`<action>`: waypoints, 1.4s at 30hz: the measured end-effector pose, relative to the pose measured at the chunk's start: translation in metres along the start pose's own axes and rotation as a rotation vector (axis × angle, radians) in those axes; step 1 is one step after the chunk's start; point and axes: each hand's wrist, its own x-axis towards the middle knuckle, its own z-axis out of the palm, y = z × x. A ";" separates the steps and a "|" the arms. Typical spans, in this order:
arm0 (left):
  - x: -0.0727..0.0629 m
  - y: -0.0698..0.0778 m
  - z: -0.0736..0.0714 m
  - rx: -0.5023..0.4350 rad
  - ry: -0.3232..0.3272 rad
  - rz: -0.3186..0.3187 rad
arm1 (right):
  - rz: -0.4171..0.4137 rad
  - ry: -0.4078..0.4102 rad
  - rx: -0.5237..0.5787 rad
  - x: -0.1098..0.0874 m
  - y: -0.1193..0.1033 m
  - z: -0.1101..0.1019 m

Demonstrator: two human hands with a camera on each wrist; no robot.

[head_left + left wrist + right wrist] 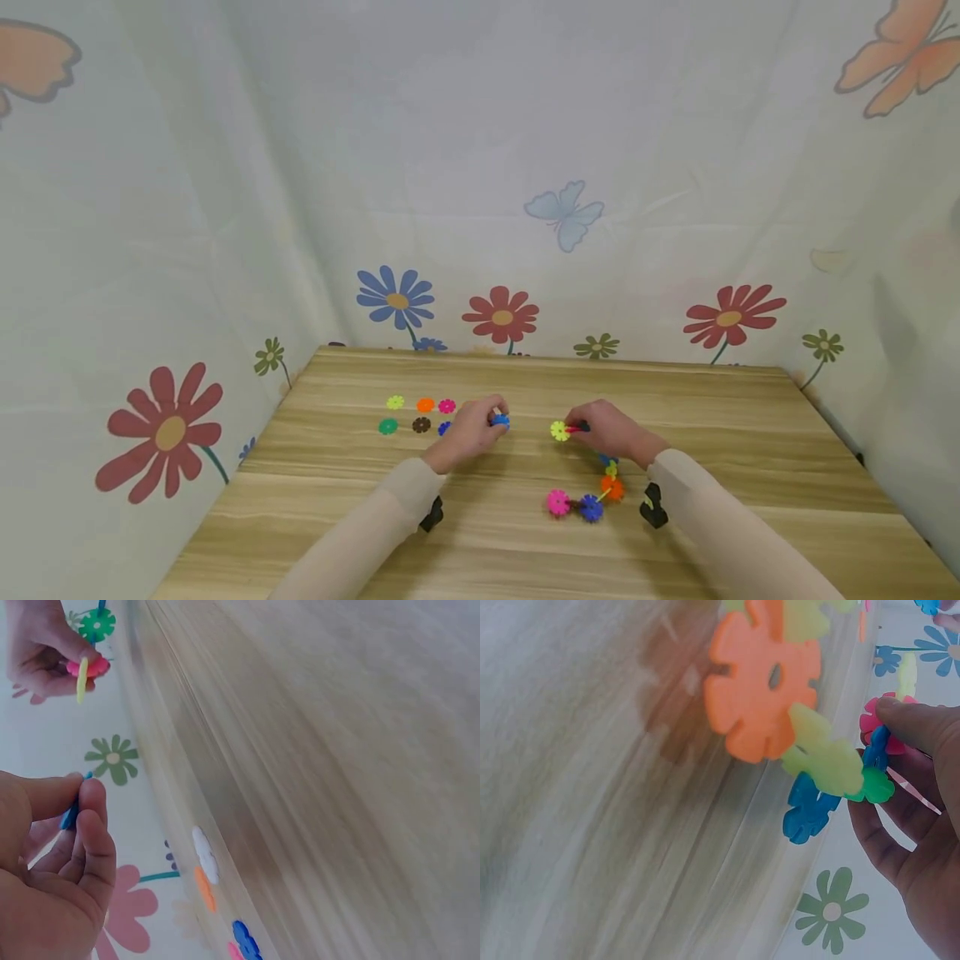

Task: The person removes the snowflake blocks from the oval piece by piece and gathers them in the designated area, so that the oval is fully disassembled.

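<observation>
My left hand (467,432) pinches a blue notched flower-shaped disc (501,422) between thumb and fingers, above the table. In the left wrist view this blue disc (70,816) appears edge-on. My right hand (617,432) grips a chain of interlocked discs near one end, its thumb on a pink disc (870,720). A yellow disc (559,431) sticks out at that end, towards the left hand and apart from the blue one. The chain runs on through blue, green and yellow discs to an orange disc (612,487), a dark blue disc (591,507) and a pink disc (558,502).
Loose discs lie left of my left hand: yellow-green (395,402), orange (425,405), pink (447,406), green (387,427), brown (422,425) and a partly hidden dark blue one (445,428). A printed curtain (450,208) stands behind the wooden table (480,550).
</observation>
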 end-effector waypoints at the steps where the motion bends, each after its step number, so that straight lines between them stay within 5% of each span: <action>1: -0.001 -0.001 -0.001 0.001 -0.001 0.002 | -0.001 0.001 0.000 0.000 0.001 0.000; 14: 0.001 -0.005 -0.008 -0.004 -0.032 -0.109 | 0.019 -0.012 -0.010 0.002 -0.003 -0.001; 34: 0.019 0.004 0.021 0.172 -0.124 -0.144 | 0.017 -0.025 -0.015 0.008 -0.006 0.003; 42: 0.027 -0.005 0.020 0.179 -0.099 -0.077 | 0.014 -0.038 -0.012 0.008 -0.008 0.002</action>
